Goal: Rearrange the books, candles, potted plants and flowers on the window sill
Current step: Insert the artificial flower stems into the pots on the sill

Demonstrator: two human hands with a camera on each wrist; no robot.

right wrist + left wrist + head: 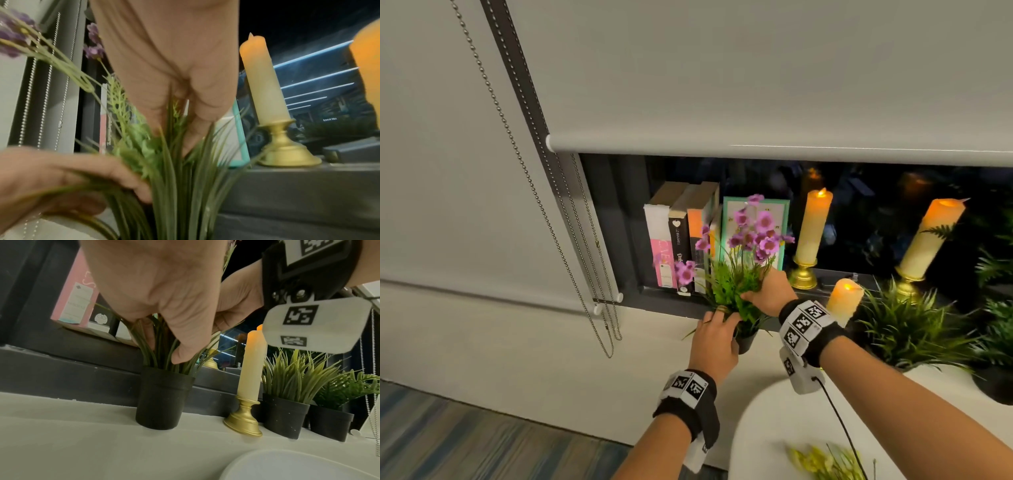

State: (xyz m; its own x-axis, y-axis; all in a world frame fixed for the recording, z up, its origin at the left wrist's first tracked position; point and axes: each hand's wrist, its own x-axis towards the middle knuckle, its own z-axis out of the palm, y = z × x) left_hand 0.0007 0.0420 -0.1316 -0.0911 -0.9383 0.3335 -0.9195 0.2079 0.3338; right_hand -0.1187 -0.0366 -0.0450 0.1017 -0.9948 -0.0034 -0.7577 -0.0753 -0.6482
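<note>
A bunch of purple flowers rises from the grass of a black pot on the white sill, in front of the upright books. My left hand pinches the grass blades just above the pot rim. My right hand reaches down into the foliage, fingers curled round the flower stems. Its fingertips are hidden among the leaves. Three lit candles stand to the right: a near one and two behind.
Two more potted plants crowd the sill to the right. A teal-edged book faces out behind the flowers. Bead chains hang at left. Yellow flowers lie on a round white table below.
</note>
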